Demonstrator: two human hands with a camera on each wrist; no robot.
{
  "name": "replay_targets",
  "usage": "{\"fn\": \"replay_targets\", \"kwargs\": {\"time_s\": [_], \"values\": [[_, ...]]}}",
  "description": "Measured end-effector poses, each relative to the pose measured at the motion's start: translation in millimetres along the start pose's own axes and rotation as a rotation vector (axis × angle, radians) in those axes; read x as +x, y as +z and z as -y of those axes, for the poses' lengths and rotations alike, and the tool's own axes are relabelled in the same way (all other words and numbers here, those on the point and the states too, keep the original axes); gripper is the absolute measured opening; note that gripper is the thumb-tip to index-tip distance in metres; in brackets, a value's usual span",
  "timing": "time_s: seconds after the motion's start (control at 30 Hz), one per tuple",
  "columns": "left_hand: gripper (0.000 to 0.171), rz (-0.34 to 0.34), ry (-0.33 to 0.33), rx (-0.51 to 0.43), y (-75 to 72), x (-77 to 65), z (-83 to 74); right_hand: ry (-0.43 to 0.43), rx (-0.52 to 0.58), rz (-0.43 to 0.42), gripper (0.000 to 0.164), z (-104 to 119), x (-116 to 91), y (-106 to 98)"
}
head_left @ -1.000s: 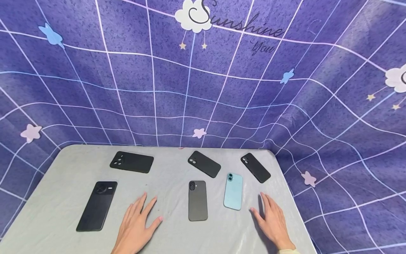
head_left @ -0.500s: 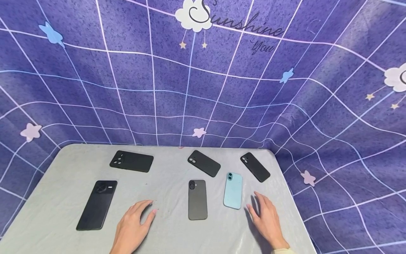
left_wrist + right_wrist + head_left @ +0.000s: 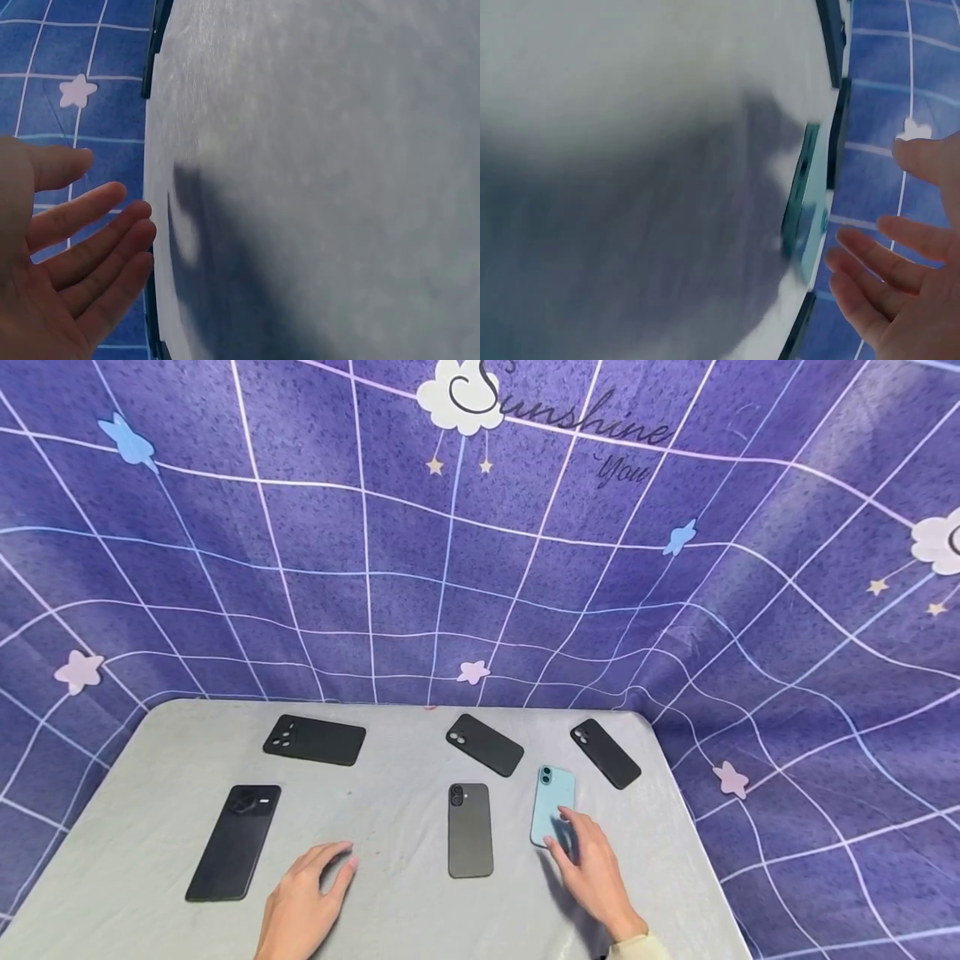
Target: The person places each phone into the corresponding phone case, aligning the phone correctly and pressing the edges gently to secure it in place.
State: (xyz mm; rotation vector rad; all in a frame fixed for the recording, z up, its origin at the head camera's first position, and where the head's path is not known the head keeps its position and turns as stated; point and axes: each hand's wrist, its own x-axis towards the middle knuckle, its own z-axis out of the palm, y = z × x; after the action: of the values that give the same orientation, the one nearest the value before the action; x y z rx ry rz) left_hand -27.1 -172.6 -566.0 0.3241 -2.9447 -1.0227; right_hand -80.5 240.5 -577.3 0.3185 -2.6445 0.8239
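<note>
My right hand is over the lower end of a light-blue phone, thumb and forefinger spread. In the right wrist view the fingers are relaxed and hold nothing, and the light-blue phone lies on the table beyond. Part of that phone is hidden by the hand in the head view. My left hand is above the table, loosely bent and holding nothing, between a large black phone and a dark grey phone. The left wrist view shows that hand with its fingers apart.
Along the back of the light grey table lie three black phone cases: one at the left, a middle case and a right case. A purple gridded curtain hangs behind and beside the table.
My right hand has moved left from beside the light-blue phone to over its lower end. The left hand has drawn back slightly, its fingers now more bent. Phones and cases stay put.
</note>
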Motion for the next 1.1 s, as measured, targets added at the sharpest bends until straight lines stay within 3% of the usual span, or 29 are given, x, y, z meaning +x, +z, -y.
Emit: {"fn": "replay_targets", "kwargs": {"time_s": [0.2, 0.5, 0.73, 1.1], "values": [[0.036, -0.035, -0.018, 0.013, -7.5, 1.1, 9.0, -0.035, 0.063, 0.055, 0.050, 20.2, 12.2, 14.8], [0.034, -0.198, -0.008, 0.026, -23.5, 4.4, 32.2, -0.153, 0.105, 0.111, 0.049, 40.0, 35.3, 29.9], [0.030, -0.272, -0.041, -0.001, -37.1, 7.8, 49.1, -0.172, 0.163, 0.178, 0.050, 49.1, 52.5, 36.2], [0.041, -0.248, -0.227, 0.014, -67.1, 20.4, 79.8, -0.197, 0.186, 0.277, 0.047, 72.6, 73.2, 60.4]]}}
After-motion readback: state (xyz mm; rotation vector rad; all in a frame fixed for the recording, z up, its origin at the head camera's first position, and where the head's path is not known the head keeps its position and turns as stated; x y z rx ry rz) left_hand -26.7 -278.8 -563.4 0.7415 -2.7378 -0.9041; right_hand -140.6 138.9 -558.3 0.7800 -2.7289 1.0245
